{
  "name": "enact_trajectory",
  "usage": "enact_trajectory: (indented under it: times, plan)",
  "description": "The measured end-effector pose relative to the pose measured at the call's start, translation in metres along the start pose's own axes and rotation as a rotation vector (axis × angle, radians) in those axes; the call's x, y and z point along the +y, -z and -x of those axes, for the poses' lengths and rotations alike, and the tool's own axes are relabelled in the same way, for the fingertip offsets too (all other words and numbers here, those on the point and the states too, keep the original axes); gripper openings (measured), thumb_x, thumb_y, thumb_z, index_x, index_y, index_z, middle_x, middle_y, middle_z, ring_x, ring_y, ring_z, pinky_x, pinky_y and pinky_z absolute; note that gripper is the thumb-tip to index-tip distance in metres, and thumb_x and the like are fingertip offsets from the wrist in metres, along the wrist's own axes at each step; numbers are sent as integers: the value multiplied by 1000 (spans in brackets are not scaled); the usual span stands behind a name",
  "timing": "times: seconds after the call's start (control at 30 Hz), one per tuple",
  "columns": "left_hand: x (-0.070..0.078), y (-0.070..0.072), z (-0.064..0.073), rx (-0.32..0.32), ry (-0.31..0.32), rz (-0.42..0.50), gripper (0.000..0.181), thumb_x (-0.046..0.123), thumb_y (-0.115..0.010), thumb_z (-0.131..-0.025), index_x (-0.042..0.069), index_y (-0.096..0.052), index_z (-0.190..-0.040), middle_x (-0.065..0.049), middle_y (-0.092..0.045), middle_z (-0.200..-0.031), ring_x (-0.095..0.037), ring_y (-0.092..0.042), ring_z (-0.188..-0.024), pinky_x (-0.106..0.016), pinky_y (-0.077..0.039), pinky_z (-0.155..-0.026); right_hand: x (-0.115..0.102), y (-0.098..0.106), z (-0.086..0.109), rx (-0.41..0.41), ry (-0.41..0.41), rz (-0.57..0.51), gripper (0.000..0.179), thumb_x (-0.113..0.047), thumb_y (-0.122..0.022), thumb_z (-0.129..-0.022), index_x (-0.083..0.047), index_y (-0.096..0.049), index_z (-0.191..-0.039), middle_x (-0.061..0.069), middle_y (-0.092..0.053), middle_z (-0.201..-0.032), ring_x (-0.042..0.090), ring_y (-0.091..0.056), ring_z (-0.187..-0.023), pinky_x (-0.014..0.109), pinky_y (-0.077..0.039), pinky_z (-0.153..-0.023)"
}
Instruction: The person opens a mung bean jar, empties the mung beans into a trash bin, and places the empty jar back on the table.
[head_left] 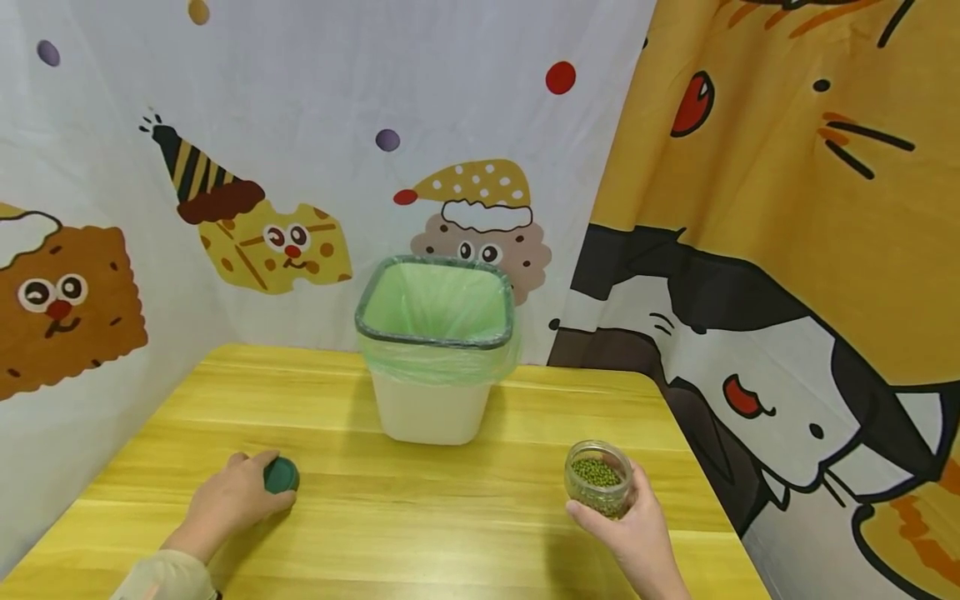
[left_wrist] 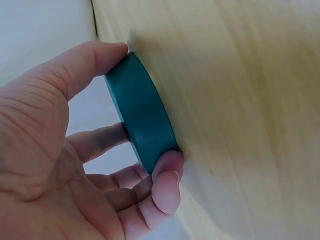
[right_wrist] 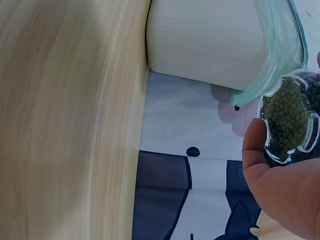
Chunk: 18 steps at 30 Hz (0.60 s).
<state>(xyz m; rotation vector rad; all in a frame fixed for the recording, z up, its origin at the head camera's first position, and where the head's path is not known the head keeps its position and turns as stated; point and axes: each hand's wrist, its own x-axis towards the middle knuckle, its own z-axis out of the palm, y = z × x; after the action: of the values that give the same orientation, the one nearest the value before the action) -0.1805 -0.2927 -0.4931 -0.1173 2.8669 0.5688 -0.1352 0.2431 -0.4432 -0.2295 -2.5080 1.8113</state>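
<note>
A round dark green lid (head_left: 281, 475) is at the left of the table, with my left hand (head_left: 234, 498) pinching its edge between thumb and fingers. In the left wrist view the lid (left_wrist: 140, 112) shows its side, close over the wood. On the right, my right hand (head_left: 633, 533) grips a small clear glass jar (head_left: 600, 492), tilted a little, its mouth uncovered. Green mung beans (head_left: 596, 472) fill part of it. The right wrist view shows the jar (right_wrist: 290, 120) held up off the table, thumb along its side, its far part cut off by the frame.
A cream trash bin (head_left: 431, 408) with a light green bag (head_left: 450, 300) folded over its dark rim stands at the back middle of the yellow wood table (head_left: 420, 533). Cartoon-printed curtains (head_left: 300, 83) hang behind and to the right.
</note>
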Motion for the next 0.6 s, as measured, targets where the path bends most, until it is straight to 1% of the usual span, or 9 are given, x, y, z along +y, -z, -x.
enact_trajectory:
  times: [0.17, 0.3, 0.47, 0.6]
  plan:
    - [0, -1, 0, 19, -12, 7, 97, 57, -83, -87, -7, -51, -152, -46, -51, -127, -42, -69, -91, -55, -60, -72, 0, -1, 1, 4, -11, -7, 90, -25, -94, -84, -20, -40, -157, 13, -61, -145, 20, -66, -119, 30, -61, -88]
    - [0, -1, 0, 24, -17, 12, 96, 55, -83, -87, -8, -50, -151, -47, -50, -127, -42, -69, -90, -56, -60, -73, 1, 0, 1, 1, -24, -18, 91, -27, -92, -86, -23, -38, -158, 13, -60, -147, 21, -66, -122, 29, -61, -88]
    - [0, -2, 1, 30, -24, 11, 95, 55, -84, -87, -8, -51, -150, -48, -50, -126, -43, -69, -91, -58, -60, -74, 3, 2, 1, 13, -16, -8, 90, -28, -93, -85, -25, -40, -157, 11, -60, -147, 16, -66, -119, 29, -61, -89]
    - [-1, -3, 2, 39, -21, 20, 95, 55, -83, -87, -8, -51, -151, -45, -51, -125, -42, -68, -90, -57, -60, -73, 3, 2, 1, 26, -5, -6, 90, -28, -93, -85, -24, -41, -157, 10, -59, -147, 8, -66, -116, 26, -60, -89]
